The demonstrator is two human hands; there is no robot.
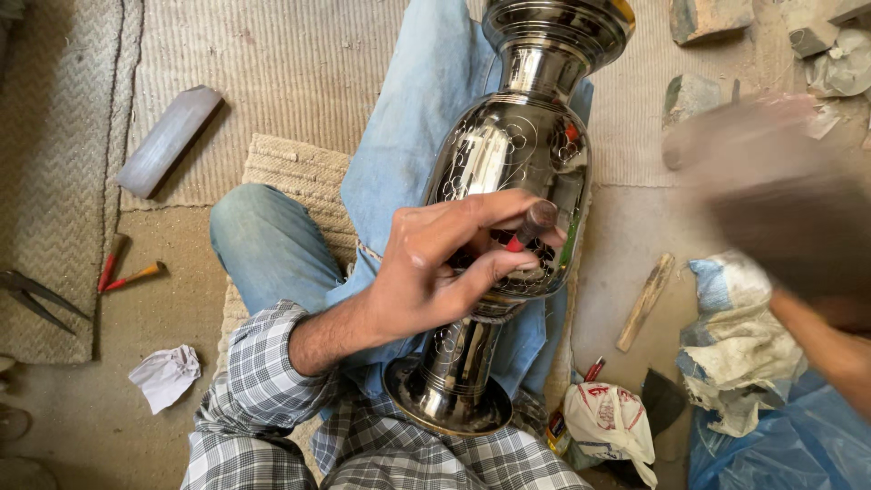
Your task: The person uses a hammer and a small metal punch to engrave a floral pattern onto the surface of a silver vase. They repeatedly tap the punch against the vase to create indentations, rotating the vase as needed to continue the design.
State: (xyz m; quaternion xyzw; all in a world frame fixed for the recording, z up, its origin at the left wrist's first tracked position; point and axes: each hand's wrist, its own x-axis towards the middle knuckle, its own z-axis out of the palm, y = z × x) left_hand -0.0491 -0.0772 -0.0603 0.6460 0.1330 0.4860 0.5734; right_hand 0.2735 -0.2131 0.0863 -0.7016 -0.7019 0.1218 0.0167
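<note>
Vase (508, 154) of shiny metal is lying across my lap; my left hand (435, 263) is pinching a small punch (531, 224) against it, while my right hand (771, 200) is blurring, grip unclear.

The right hand (771, 195) is a motion-blurred smear, its grip unreadable. The engraved silver metal vase (508, 181) loses its top rim at the upper edge.
</note>
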